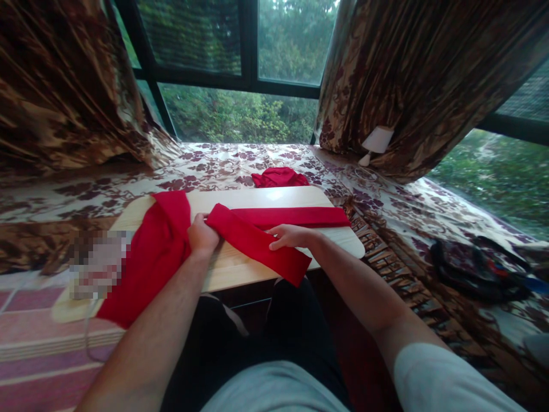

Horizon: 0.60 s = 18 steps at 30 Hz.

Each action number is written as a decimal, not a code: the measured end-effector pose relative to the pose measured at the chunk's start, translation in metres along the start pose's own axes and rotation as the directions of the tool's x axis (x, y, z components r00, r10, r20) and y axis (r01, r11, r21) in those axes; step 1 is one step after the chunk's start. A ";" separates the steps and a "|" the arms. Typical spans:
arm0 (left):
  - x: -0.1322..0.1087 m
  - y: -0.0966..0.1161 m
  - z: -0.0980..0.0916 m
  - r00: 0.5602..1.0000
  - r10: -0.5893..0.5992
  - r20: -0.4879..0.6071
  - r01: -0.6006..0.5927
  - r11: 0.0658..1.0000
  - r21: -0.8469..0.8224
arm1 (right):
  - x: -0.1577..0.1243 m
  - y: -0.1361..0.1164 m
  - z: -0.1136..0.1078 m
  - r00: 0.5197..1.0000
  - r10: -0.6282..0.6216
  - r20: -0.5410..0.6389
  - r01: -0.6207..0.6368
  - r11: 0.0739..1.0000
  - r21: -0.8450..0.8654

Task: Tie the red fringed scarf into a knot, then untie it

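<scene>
A folded red cloth strip slants over the pale wooden tabletop, its near end reaching the table's front edge. Its far left end is pinched in my left hand, whose fingertips are partly hidden by the cloth. My right hand grips the strip's upper edge near the middle, thumb on top; the other fingers are partly hidden. Behind it, a second flat red band runs to the right; whether the two join cannot be seen. A larger heap of red cloth lies left of my left hand, hanging over the front edge.
A crumpled red cloth lies beyond the table on the floral cover. A small white lamp stands by the curtain. At right is a black bag-like item. A blurred-out object sits at the table's left end.
</scene>
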State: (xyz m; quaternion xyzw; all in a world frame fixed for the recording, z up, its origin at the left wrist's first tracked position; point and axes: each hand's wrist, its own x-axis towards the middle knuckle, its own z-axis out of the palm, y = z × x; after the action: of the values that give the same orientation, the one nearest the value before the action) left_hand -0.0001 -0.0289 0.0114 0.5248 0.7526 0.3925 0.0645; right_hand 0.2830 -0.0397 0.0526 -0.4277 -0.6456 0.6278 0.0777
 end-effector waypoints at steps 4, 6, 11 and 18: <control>-0.001 0.001 -0.003 1.000 -0.019 -0.004 0.019 0.999 -0.040 | -0.003 -0.003 -0.004 1.000 0.004 0.022 -0.001 0.990 -0.143; -0.001 0.001 -0.003 1.000 -0.004 -0.002 0.004 0.999 -0.045 | -0.003 -0.007 -0.004 0.999 -0.011 -0.048 -0.003 0.963 -0.271; -0.002 0.001 -0.002 1.000 0.028 -0.005 -0.028 0.998 -0.052 | 0.003 -0.014 -0.001 0.946 -0.138 -0.292 -0.009 0.893 -0.451; 0.001 -0.002 -0.004 1.000 0.021 -0.003 -0.021 0.996 -0.085 | 0.020 -0.007 0.006 0.907 -0.184 -0.379 0.053 0.943 -0.328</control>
State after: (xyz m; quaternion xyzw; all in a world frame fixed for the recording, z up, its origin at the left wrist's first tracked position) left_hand -0.0045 -0.0303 0.0137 0.5291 0.7296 0.4254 0.0817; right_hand 0.2632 -0.0306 0.0492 -0.5146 -0.7311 0.4103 0.1799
